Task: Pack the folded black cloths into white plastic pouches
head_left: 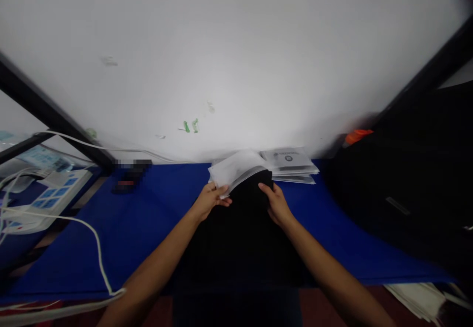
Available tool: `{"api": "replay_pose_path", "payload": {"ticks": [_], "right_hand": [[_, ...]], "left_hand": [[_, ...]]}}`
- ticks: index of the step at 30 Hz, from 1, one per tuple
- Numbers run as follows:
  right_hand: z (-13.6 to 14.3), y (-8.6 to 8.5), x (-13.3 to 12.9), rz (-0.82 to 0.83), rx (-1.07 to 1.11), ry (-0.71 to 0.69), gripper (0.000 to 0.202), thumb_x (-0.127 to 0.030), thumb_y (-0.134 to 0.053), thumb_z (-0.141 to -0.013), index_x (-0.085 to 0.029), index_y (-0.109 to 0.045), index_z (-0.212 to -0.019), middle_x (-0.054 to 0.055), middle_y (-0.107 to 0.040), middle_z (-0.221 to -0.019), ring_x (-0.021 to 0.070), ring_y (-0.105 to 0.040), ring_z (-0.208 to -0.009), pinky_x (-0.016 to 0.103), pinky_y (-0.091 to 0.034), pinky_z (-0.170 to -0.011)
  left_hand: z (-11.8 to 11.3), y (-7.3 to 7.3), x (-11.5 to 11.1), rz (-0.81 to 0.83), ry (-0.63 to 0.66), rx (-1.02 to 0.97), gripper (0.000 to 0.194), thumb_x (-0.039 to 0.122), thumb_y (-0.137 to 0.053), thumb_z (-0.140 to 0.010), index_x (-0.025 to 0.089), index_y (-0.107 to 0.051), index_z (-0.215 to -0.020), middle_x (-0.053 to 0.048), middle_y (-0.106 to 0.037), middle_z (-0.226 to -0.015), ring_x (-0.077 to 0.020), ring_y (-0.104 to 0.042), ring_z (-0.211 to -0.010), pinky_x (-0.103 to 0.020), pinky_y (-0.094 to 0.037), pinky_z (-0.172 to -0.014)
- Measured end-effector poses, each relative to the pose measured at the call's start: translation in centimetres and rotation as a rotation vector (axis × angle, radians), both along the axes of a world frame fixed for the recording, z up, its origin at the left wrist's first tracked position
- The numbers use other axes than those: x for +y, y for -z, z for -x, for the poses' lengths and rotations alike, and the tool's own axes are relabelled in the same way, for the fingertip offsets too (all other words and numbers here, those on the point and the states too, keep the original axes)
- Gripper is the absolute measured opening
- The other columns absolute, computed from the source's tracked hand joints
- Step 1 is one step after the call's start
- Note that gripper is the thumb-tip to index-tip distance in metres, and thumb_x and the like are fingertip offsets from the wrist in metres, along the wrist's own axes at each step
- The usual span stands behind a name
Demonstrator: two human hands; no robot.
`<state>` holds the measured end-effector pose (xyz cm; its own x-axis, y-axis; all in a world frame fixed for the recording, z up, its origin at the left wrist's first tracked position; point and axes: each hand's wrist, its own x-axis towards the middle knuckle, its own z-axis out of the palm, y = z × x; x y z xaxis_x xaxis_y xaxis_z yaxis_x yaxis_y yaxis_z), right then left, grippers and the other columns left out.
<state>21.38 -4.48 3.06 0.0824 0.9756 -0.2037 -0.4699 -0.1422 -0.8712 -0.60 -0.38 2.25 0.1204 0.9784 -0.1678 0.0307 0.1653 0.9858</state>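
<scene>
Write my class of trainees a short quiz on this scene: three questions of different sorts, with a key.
1. Which of the wearer's hands pinches the white plastic bag? A, left; B, right; C, neither.
2. True or false: the power strip lies to the left of the black item in front of the wearer.
3. Fill in the colour: the work surface is ____.

Key: 1 A, the left hand; 2 true; 3 blue.

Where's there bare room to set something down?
Bare blue tabletop shows between looping white cable and left forearm; more, between right forearm and bulky black item. Crowded: centre, with translucent white plastic pouches and black fabric; far left, with white-and-blue power strip.
</scene>
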Motion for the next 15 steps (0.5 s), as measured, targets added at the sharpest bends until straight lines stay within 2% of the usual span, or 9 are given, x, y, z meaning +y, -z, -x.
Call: {"api": "replay_pose_path", "payload": {"ticks": [2,4,7,9,11,12,15], "right_hand": [[-0.4,-0.2,0.1,0.043,-0.036,-0.049,0.033,-0.036,-0.082,-0.064,-0.019,-0.067,-0.088,0.000,-0.074,-0.078,0.0181,-0.069,-0.072,0.027,-0.054,-0.069],[-1.0,-0.4,0.1,0.102,-0.083,-0.145,0.028,-0.031,-0.082,-0.064,-0.018,-0.068,-0.084,0.000,-0.073,-0.075,0.0172,-0.068,-0.068,0.025,-0.054,-0.065],[-1.6,-0.8,0.0,0.157,-0.134,-0.308,0.024,-0.028,-0.082,-0.065,-0.016,-0.070,-0.082,0.002,-0.073,-0.074,0.0160,-0.068,-0.065,0.023,-0.054,-0.061],[-1.6,-1.2,-0.2,0.158,-0.137,-0.362,0.024,-0.031,-0.082,-0.069,-0.015,-0.072,-0.084,0.003,-0.074,-0.075,0.0146,-0.068,-0.065,0.021,-0.053,-0.060],[-1.5,-1.6,-0.3,0.147,-0.117,-0.366,0.024,-0.036,-0.080,-0.074,-0.015,-0.072,-0.084,0.003,-0.073,-0.074,0.0132,-0.068,-0.065,0.019,-0.053,-0.060],[-1.3,-1.8,-0.4,0.138,-0.105,-0.359,0.026,-0.039,-0.078,-0.077,-0.015,-0.072,-0.083,0.003,-0.073,-0.073,0.0128,-0.068,-0.065,0.019,-0.054,-0.060],[-1.0,-2.4,-0.9,0.107,-0.077,-0.347,0.032,-0.047,-0.072,-0.082,-0.015,-0.071,-0.082,0.003,-0.071,-0.070,0.0130,-0.067,-0.063,0.019,-0.055,-0.058]], "left_hand": [[0.3,0.1,0.9,-0.023,-0.045,0.110,0.034,0.046,-0.069,-0.080,0.014,-0.060,-0.086,-0.006,-0.067,-0.071,-0.0151,-0.061,-0.050,-0.027,-0.049,-0.049],[0.6,0.0,2.6,-0.067,-0.125,0.227,0.029,0.044,-0.065,-0.083,0.016,-0.058,-0.085,-0.005,-0.067,-0.075,-0.0167,-0.063,-0.058,-0.026,-0.048,-0.052],[0.9,-0.4,5.4,-0.128,-0.222,0.409,0.024,0.035,-0.070,-0.078,0.017,-0.058,-0.088,-0.010,-0.068,-0.094,-0.0278,-0.065,-0.096,-0.033,-0.051,-0.073],[0.7,-0.8,6.0,-0.182,-0.267,0.502,0.032,0.028,-0.074,-0.073,0.017,-0.059,-0.099,-0.015,-0.063,-0.116,-0.0346,-0.051,-0.122,-0.040,-0.048,-0.089],[0.2,-1.1,5.4,-0.247,-0.284,0.556,0.043,0.026,-0.074,-0.073,0.016,-0.057,-0.111,-0.018,-0.052,-0.134,-0.0365,-0.037,-0.135,-0.045,-0.041,-0.100],[-0.1,-1.3,4.6,-0.277,-0.278,0.569,0.046,0.027,-0.073,-0.075,0.016,-0.055,-0.116,-0.018,-0.049,-0.137,-0.0358,-0.036,-0.135,-0.045,-0.039,-0.103],[-0.9,-1.7,0.9,-0.319,-0.176,0.537,0.039,0.039,-0.066,-0.084,0.017,-0.058,-0.115,-0.014,-0.059,-0.123,-0.0290,-0.056,-0.115,-0.040,-0.045,-0.096]]}}
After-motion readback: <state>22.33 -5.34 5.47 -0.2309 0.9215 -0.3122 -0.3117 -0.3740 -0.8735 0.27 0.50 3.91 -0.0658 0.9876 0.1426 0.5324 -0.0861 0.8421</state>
